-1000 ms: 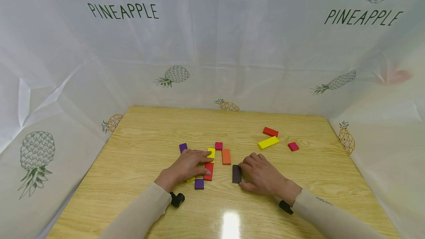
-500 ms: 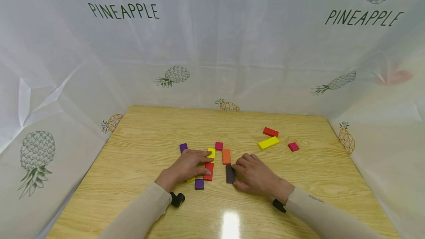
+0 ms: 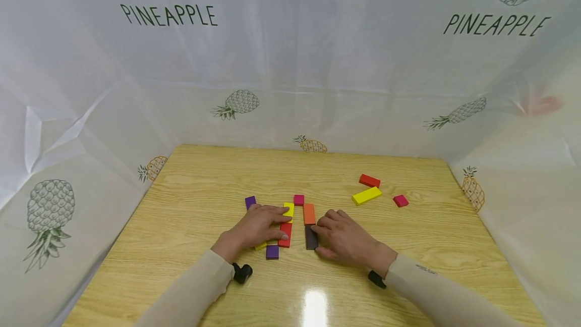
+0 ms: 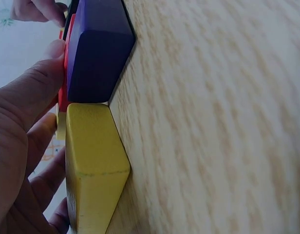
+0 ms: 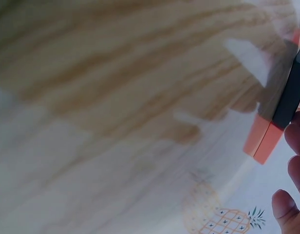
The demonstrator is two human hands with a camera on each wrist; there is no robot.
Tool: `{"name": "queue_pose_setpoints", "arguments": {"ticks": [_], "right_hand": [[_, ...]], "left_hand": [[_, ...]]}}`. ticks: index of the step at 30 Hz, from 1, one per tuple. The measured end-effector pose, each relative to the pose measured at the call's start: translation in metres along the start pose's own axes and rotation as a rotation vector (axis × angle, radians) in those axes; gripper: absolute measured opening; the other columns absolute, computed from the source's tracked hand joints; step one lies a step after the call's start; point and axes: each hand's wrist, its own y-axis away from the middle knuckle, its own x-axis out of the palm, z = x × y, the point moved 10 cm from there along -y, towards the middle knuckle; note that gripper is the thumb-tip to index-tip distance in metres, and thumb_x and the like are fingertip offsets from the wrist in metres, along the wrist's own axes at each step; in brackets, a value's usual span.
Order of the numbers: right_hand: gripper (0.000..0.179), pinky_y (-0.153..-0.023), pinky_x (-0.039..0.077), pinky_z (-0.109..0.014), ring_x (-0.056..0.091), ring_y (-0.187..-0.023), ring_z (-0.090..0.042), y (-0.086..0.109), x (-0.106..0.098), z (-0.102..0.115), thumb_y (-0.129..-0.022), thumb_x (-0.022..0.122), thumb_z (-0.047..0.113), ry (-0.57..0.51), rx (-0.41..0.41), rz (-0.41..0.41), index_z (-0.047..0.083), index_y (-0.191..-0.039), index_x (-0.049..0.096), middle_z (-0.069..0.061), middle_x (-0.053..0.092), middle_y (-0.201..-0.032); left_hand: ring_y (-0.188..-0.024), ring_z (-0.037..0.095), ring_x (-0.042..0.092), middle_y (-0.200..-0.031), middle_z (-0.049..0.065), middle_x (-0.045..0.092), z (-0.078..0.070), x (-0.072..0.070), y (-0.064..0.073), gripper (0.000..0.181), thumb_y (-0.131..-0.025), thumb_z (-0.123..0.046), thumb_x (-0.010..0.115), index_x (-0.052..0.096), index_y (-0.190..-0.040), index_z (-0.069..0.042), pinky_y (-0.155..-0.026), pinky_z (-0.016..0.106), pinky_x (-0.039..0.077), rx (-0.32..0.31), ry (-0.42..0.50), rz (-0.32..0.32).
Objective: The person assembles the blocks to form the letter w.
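The right hand (image 3: 342, 238) has its fingers clamped on the black block (image 3: 311, 237), which lies flat on the worktop (image 3: 218, 170) at the near end of the orange block (image 3: 309, 214), seemingly touching it. The left hand (image 3: 258, 226) has its fingers apart, resting on the yellow block (image 3: 291, 213) and red block (image 3: 287, 229) to the left. For a neat join, press the black block lightly toward the far side, match its long edges to the orange one, then release without dragging

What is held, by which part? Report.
Right hand pinches a black rectangular block near both ends. Left hand grips nothing, resting on red rectangular block and yellow rectangular block.
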Motion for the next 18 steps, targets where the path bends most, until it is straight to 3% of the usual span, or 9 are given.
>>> {"name": "queue_pose_setpoints", "arguments": {"ticks": [18], "right_hand": [[0.051,-0.095,0.051,-0.039,0.056,-0.111,-0.019,-0.0017,0.0024,-0.0015,-0.099,0.067,0.053,0.010,0.004,0.013,0.015,-0.133,0.075,0.003,0.070,-0.119]], "left_hand": [[-0.152,0.026,0.045,-0.162,-0.005,0.050,-0.0002,-0.0009,0.0004,0.055,-0.097,-0.048,0.073,0.066,-0.146,-0.025,-0.118,0.054,0.033,-0.002,0.008,0.000]]}}
